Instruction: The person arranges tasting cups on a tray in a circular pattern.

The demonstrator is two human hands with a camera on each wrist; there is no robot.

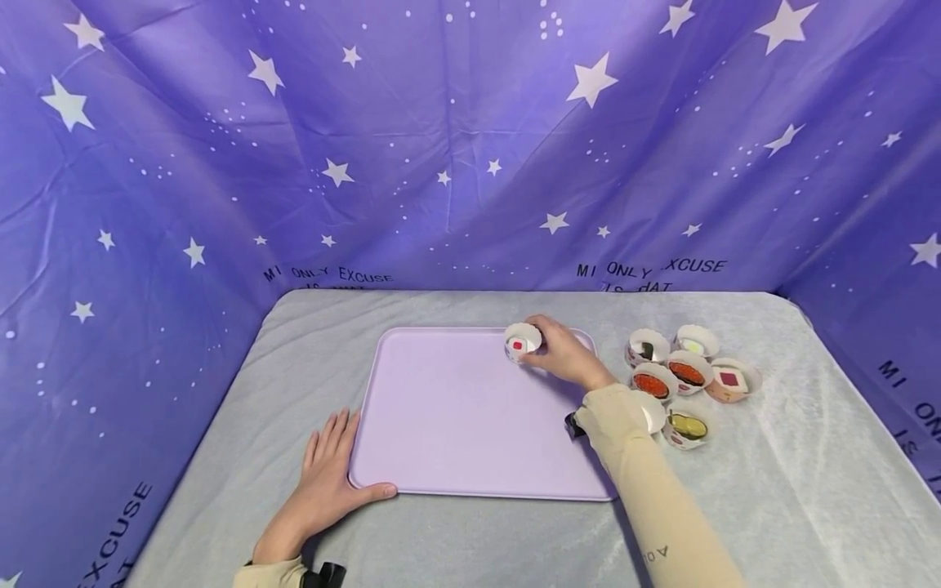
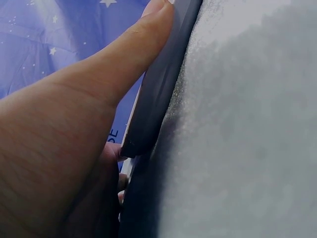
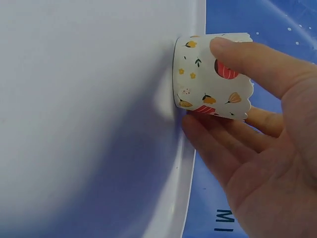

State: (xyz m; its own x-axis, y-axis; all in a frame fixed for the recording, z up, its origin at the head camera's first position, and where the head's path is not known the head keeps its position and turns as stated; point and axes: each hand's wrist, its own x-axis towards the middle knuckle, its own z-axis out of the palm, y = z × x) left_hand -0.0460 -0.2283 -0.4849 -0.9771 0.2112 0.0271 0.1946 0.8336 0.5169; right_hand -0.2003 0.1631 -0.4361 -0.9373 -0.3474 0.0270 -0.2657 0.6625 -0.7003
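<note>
A white paper baking cup (image 1: 513, 354) with a red-and-white piece inside is at the far edge of the lilac tray (image 1: 463, 416), right of its middle. My right hand (image 1: 568, 356) holds this cup between thumb and fingers. Flowers and red shapes are printed on the cup's wall (image 3: 203, 74) in the right wrist view. At the tray's near left corner rests my left hand (image 1: 319, 482), fingers straight along the side and thumb on the near rim. In the left wrist view the left thumb (image 2: 138, 44) lies against the tray's edge (image 2: 158, 94).
Right of the tray stand several more paper cups with sushi-like pieces, among them one with orange-red topping (image 1: 687, 372) and one with a yellow-green piece (image 1: 688, 425). My right sleeve (image 1: 647, 474) partly covers another cup. A starry purple curtain (image 1: 441, 147) surrounds the grey-covered table (image 1: 794, 474).
</note>
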